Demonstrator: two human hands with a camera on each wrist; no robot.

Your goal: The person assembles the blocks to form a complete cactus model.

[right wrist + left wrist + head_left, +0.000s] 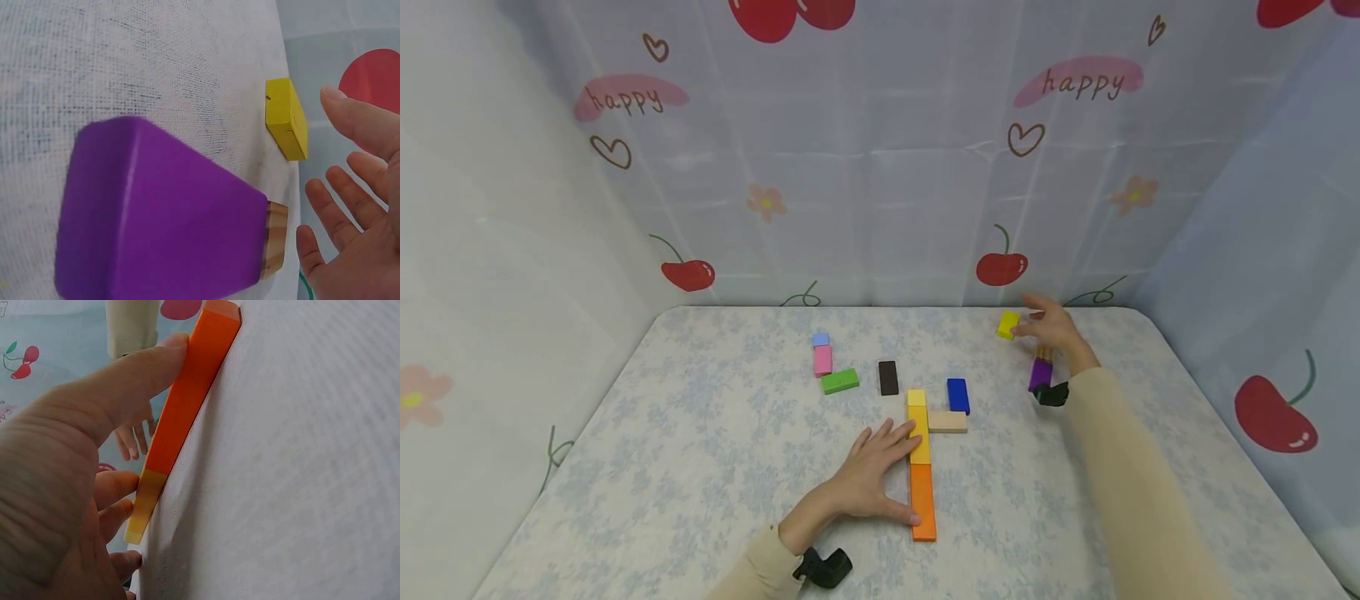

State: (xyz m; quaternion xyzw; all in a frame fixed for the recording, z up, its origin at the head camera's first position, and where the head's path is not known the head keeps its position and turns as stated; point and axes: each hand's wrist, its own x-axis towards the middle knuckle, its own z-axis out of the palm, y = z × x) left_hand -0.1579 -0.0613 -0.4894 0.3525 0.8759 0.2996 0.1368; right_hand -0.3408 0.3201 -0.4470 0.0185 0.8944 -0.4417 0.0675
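Observation:
My left hand (pixel 867 477) is spread beside a column of blocks. Its thumb touches the side of an orange block (pixel 923 504), and fingertips touch the amber block (pixel 920 446) above that one; the left wrist view shows the same contact along the orange block (pixel 195 387). A small pale yellow block (pixel 916 397) tops the column. At the far right of the table, my right hand (pixel 1054 323) is beside a bright yellow block (pixel 1008 325). In the right wrist view its thumb and fingers are parted, apart from that yellow block (pixel 284 119). A purple block (pixel 181 219) stands below the hand.
A wooden block (pixel 275 240) adjoins the purple one. Right of the column lie a beige block (pixel 949 422) and a blue block (pixel 958 396). Farther left are a dark brown block (pixel 888 378), a green block (pixel 840 382), a pink block (pixel 822 361) and a light blue block (pixel 821 339).

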